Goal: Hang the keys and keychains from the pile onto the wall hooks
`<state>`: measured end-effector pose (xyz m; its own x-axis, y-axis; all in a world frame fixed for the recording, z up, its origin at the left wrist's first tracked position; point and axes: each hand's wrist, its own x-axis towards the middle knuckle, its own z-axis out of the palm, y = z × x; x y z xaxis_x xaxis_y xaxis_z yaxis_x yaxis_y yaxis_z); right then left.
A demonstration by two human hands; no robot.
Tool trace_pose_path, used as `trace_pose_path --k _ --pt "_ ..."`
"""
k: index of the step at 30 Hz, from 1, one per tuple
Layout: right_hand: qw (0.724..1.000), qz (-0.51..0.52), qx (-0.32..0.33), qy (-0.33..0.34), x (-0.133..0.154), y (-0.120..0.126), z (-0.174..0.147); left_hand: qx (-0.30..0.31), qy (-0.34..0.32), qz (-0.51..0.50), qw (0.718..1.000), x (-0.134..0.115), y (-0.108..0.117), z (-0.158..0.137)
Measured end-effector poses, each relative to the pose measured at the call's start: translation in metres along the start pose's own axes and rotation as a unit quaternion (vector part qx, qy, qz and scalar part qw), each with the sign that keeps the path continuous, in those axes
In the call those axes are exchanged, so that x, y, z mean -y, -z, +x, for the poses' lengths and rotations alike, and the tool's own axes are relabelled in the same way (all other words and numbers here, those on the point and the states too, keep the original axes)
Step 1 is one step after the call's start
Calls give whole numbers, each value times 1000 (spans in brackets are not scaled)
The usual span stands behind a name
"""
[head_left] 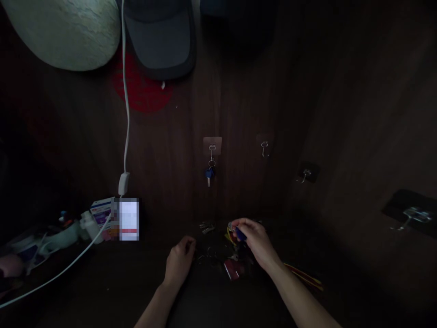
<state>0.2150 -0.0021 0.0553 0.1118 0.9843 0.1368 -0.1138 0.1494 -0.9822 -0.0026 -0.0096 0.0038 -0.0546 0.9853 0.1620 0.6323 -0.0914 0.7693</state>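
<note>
Before a dark brown wood-grain wall [235, 105], over a dark tabletop [205, 303], the right hand [254, 237] has its fingertips nearly together, pinching a dark blue rounded fob [241, 234]. The left hand [180, 256] curls loosely; whether it grips anything, I cannot tell. Above, one silver metal hook [212, 148] bears a blue-headed key [208, 174]; three similar hooks [417, 214] show none. A glossy dark red flat piece [232, 269] and small silver keys [206, 227] lie below, apparently left loose.

Two hands [180, 260], four metal hooks [212, 148]
</note>
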Motion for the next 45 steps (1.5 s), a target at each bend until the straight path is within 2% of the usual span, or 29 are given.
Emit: trace_pose_path --k 6,9,12,15,18,22,27,30,33,36,39,42,45 --pt "999 47 14 23 40 -17 27 5 6 -5 1000 1 -1 1" --pt "996 44 26 69 60 -34 49 1 5 9 1000 1 -1 2" --pt "990 42 8 137 82 -52 75 -2 4 14 1000 3 -2 4" --pt "986 0 -14 167 101 -66 98 -4 0 3 1000 5 -3 5" --pt "982 -62 -25 177 107 -72 113 -10 -3 -13 1000 7 -3 6" --pt "974 -89 -18 206 106 -75 118 -6 -1 -21 1000 7 -3 6" --pt "971 -40 -43 232 125 -74 107 -14 -9 -12 1000 8 -4 7" --pt "968 -36 -9 247 133 -70 95 -13 -4 -5 1000 7 -4 7" --pt "968 -102 67 220 116 -68 84 -10 6 -4 1000 7 -3 6" --pt "957 -205 122 165 74 -74 76 0 -3 -18 1000 8 -4 5" --pt "934 -302 141 132 31 -83 69 -6 -37 -67 997 10 -6 6" --pt "901 -357 185 161 8 -90 55 -65 -45 -150 986 9 -6 7" --pt "865 -389 260 179 4 -91 39 -122 -37 -218 968 6 -2 7"
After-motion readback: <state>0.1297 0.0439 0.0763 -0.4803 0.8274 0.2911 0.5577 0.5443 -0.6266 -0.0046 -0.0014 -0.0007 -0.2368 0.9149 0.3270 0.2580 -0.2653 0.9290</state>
